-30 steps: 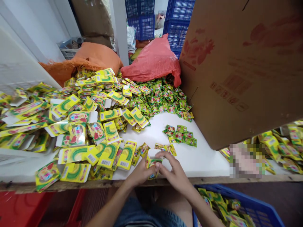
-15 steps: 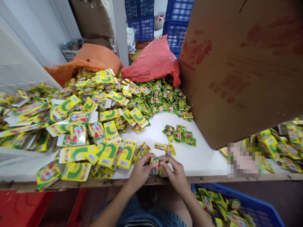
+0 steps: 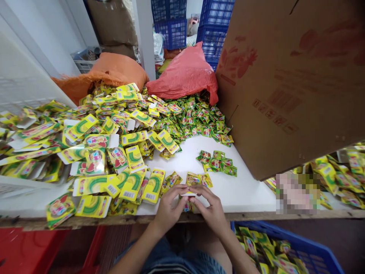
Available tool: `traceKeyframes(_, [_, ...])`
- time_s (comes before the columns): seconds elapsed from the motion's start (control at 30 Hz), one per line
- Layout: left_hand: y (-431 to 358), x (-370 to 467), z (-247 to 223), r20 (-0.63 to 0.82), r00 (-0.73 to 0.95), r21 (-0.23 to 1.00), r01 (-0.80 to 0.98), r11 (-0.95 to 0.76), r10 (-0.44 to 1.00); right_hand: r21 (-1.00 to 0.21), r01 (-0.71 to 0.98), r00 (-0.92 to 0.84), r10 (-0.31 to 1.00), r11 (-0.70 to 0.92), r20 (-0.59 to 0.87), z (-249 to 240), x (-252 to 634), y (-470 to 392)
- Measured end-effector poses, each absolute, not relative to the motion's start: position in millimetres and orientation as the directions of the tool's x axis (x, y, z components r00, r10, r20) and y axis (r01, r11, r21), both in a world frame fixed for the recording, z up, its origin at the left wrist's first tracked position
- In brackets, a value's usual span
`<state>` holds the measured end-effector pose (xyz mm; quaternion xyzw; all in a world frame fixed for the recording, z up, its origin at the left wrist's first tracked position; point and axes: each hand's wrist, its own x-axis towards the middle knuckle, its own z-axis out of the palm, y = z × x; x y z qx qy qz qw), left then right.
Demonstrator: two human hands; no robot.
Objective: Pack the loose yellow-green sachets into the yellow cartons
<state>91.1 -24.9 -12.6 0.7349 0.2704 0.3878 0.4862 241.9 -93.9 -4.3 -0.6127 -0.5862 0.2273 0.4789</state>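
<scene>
Between my two hands, at the table's front edge, is a small printed candy box (image 3: pixel 188 205), its white end flap folded over at the top. My left hand (image 3: pixel 171 203) grips its left side, with fingers bent over the flap and thumb in front. On the other side my right hand (image 3: pixel 208 203) holds it the same way, its fingertips meeting the left ones. Just beyond lie yellow candy sachets (image 3: pixel 196 179), and farther right a small group of green sachets (image 3: pixel 219 163). Flat yellow-green boxes (image 3: pixel 154 186) lie left of my hands.
Loose boxes (image 3: pixel 97 140) heap up on the left of the white table (image 3: pixel 242 194). Orange (image 3: pixel 122 70) and red (image 3: pixel 185 72) sacks spill sachets at the back. A big cardboard carton (image 3: pixel 270 95) stands right, a blurred patch below it. A blue crate (image 3: pixel 310 247) holds filled boxes below.
The white flap that stood up from the box is now folded down, and the fingers of both hands have come together over it. The view has shifted slightly.
</scene>
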Motion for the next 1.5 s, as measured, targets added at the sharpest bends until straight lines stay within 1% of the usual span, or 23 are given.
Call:
traceKeyframes(0.1, [-25.7,90.9,-9.8,0.3,0.544,0.927,0.026,-0.373,0.784,-0.856,0.499,0.224,0.934,0.136,0.279,0.8,239.3,-94.9])
traceKeyframes(0.3, [-23.7,96.3,-6.1,0.237,0.498,0.959,0.017,-0.282,0.835,-0.834,0.543,0.231,0.937,0.099,0.262,7.1,239.0,-90.5])
traceKeyframes(0.53, [-18.6,99.2,-1.2,0.172,0.497,0.973,0.047,-0.224,0.851,-0.805,0.59,0.226,0.946,0.056,0.231,12.1,241.2,-86.0])
traceKeyframes(0.7, [-15.6,99.4,-0.6,0.15,0.505,0.977,0.055,-0.205,0.85,-0.812,0.581,0.227,0.948,0.051,0.222,15.7,242.9,-84.8])
traceKeyframes(0.77, [-14.9,96.9,-4.7,0.173,0.52,0.971,0.053,-0.234,0.836,-0.827,0.559,0.226,0.947,0.067,0.229,12.0,244.0,-86.8])
traceKeyframes(0.93, [-19.4,86.4,-21.3,0.245,0.599,0.915,0.116,-0.386,0.762,-0.844,0.52,0.226,0.932,0.13,0.283,-9.9,238.3,-92.1])
traceKeyframes(1.0, [-23.1,81.8,-22.7,0.276,0.635,0.876,0.144,-0.461,0.722,-0.835,0.533,0.22,0.931,0.134,0.29,-11.0,236.7,-96.1])
traceKeyframes(1.07, [-25.0,75.3,-18.9,0.327,0.629,0.806,0.205,-0.556,0.705,-0.805,0.576,0.224,0.921,0.137,0.318,-2.0,244.8,-108.1])
traceKeyframes(1.13, [-22.8,66.3,-12.5,0.392,0.544,0.707,0.337,-0.622,0.741,-0.754,0.652,0.266,0.906,0.082,0.328,13.9,268.0,-132.0])
traceKeyframes(1.17, [-19.8,61.2,-9.9,0.418,0.479,0.66,0.424,-0.621,0.772,-0.721,0.693,0.315,0.897,0.005,0.309,22.3,284.9,-147.7])
traceKeyframes(1.2, [-15.8,56.4,-8.4,0.43,0.415,0.618,0.513,-0.596,0.802,-0.676,0.73,0.331,0.916,-0.099,0.224,29.8,303.9,-164.6])
traceKeyframes(1.23, [-11.2,52.0,-8.4,0.428,0.365,0.581,0.59,-0.561,0.827,-0.607,0.775,0.352,0.918,-0.178,0.181,35.9,323.1,-181.3])
traceKeyframes(1.27, [-6.5,48.7,-9.9,0.409,0.338,0.549,0.651,-0.524,0.848,-0.533,0.819,0.348,0.922,-0.212,0.168,40.2,340.3,-196.1])
traceKeyframes(1.3, [-2.2,46.6,-12.7,0.382,0.33,0.524,0.692,-0.497,0.863,-0.468,0.856,0.325,0.932,-0.22,0.158,42.8,353.7,-207.8])
traceKeyframes(1.33, [1.3,45.9,-16.2,0.351,0.34,0.509,0.713,-0.483,0.872,-0.428,0.878,0.308,0.938,-0.214,0.162,44.0,361.9,-215.4])
traceKeyframes(1.37, [4.0,46.6,-19.5,0.325,0.358,0.506,0.717,-0.48,0.876,-0.419,0.883,0.305,0.938,-0.213,0.166,44.1,364.5,-218.2])
traceKeyframes(1.4, [5.7,48.2,-22.0,0.307,0.376,0.517,0.705,-0.485,0.874,-0.435,0.874,0.312,0.935,-0.215,0.165,43.1,361.9,-216.2])
traceKeyframes(1.5, [6.9,54.7,-20.7,0.303,0.379,0.62,0.618,-0.483,0.874,-0.555,0.793,0.375,0.92,-0.252,0.117,34.5,336.2,-187.2])
